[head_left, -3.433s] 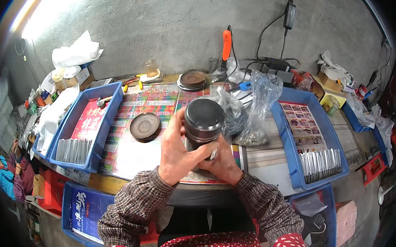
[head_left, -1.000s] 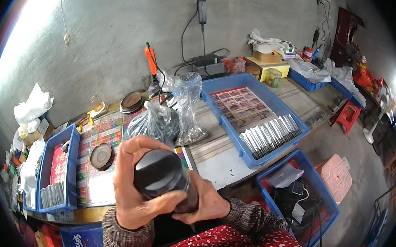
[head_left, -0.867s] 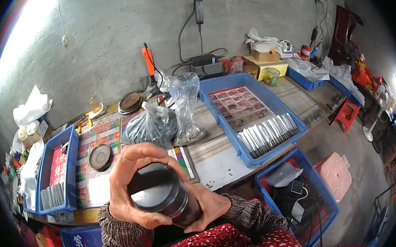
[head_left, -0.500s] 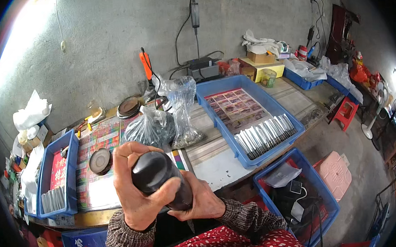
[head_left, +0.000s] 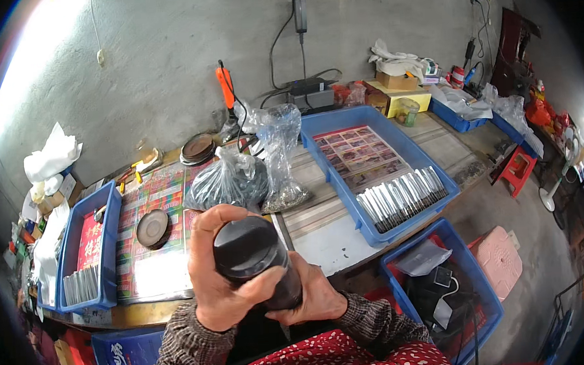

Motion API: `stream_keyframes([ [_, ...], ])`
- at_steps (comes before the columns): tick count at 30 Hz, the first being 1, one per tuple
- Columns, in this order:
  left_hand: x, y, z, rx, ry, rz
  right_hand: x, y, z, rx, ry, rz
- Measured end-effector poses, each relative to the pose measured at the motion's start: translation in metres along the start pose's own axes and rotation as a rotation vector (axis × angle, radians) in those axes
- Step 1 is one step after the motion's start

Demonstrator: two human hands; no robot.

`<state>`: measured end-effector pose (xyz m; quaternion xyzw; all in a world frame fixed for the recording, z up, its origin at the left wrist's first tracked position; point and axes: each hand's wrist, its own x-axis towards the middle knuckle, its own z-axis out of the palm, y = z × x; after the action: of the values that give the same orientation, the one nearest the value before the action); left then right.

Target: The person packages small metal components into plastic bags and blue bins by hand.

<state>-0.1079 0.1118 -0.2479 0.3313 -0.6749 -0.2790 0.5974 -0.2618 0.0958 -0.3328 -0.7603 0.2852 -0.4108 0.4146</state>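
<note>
A dark, bottle-shaped container with a black cap [head_left: 248, 245] is tilted in front of me, between my hands. My left hand [head_left: 226, 282] wraps its fingers and thumb round the cap. Lower down, my right hand [head_left: 313, 294] grips the dark body, its fingers partly hidden behind it. Beyond my hands, on the table, lie a knotted clear bag of dark small pieces [head_left: 229, 182] and a second clear bag with grainy bits [head_left: 285, 195]. A round brown dish [head_left: 152, 228] lies left of them.
A large blue tray [head_left: 414, 151] with a row of silvery tubes stands to the right, a smaller blue tray [head_left: 112, 241] to the left. Below the right table edge sits a blue crate [head_left: 393, 289] with cables. An orange-handled tool [head_left: 225, 85] stands by the wall.
The whole scene has shifted a little rightward in the view. Both hands keep hold of the dark bottle, which shows no clear change in pose.
</note>
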Motion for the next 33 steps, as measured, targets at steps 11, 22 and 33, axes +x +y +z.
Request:
stream_keyframes([
  [11, 0.011, 0.023, 0.009, -0.234, 0.193, -0.181, -0.011, -0.005, 0.010, -0.073, 0.126, 0.004],
  [22, 0.025, -0.032, -0.022, -0.272, 0.089, -0.453, -0.021, 0.001, -0.012, 0.148, 0.155, 0.080],
  [33, 0.018, -0.099, 0.012, 0.620, -0.492, -0.094, -0.036, 0.016, -0.046, -0.003, 0.419, 0.046],
])
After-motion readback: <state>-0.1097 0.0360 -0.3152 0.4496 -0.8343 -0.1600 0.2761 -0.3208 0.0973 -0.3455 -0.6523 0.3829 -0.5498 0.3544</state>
